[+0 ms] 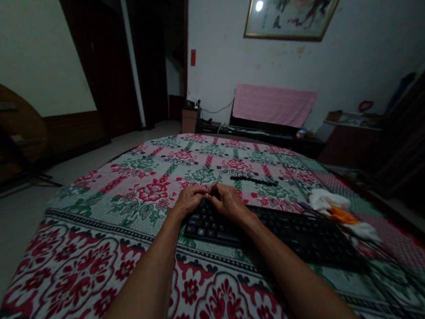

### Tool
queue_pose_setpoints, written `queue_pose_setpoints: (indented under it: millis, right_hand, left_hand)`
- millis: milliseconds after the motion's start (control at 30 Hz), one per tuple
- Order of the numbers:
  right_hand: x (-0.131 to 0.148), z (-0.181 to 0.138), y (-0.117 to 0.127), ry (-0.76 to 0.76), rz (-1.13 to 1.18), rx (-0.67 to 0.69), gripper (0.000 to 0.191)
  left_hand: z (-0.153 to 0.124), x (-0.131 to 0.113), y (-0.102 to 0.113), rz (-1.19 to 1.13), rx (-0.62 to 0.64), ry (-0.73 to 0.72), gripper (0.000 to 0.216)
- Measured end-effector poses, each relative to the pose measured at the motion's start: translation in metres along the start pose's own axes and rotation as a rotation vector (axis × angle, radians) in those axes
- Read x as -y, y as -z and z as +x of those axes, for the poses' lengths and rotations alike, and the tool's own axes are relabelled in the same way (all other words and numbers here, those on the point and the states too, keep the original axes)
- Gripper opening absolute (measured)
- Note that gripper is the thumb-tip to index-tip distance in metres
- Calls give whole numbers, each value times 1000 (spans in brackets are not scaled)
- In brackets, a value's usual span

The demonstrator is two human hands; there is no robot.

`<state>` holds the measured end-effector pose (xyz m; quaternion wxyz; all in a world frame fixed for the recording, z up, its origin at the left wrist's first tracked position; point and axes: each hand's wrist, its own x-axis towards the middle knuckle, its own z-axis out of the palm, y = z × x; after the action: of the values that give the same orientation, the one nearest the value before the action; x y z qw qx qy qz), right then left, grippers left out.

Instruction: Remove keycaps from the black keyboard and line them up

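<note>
A black keyboard lies at a slant on the flowered cloth, its left end beneath my hands. My left hand is over its upper left corner, fingers drawn together and reaching to the right hand's fingertips. My right hand is closed in a pinch above the keys, with a small dark piece at its fingertips, too dim to name. The two hands meet at the fingertips, and whatever lies between them is mostly hidden. Beyond the keyboard, a curved line of small black pieces rests on the cloth; they look like keycaps.
The patterned cloth covers a wide bed-like surface. White and orange crumpled items and dark cables lie right of the keyboard. A pink towel drapes something by the far wall. A round wooden tabletop leans at left.
</note>
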<state>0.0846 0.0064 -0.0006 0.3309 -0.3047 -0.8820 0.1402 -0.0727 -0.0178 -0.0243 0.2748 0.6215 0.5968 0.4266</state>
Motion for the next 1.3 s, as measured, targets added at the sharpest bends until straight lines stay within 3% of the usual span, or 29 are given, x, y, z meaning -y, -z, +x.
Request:
queue_pose_setpoints:
  millis: [267,467,700,1000,1133,1300]
  right_hand:
    - [-6,-4,0,33,76,-4,9]
    - [-14,0,-4,-125,153,-81,11]
    - [-20,4,-2,-270,368,-64,19]
    - [-13,3,13,-247,229,-39,19]
    - [-35,6,20,-269,228,-133,21]
    - [-87,27,26,-437,112,-305,19]
  left_hand:
    - [5,13,-3,18,-15,-36,31]
    - [5,14,-3,21,-18,-43,28]
    - [6,12,-5,13,-21,2,30]
    - [5,15,-6,41,-34,-13,33]
    - [4,15,-6,67,-32,-17,37]
    - [7,20,-7,97,-39,-19,36]
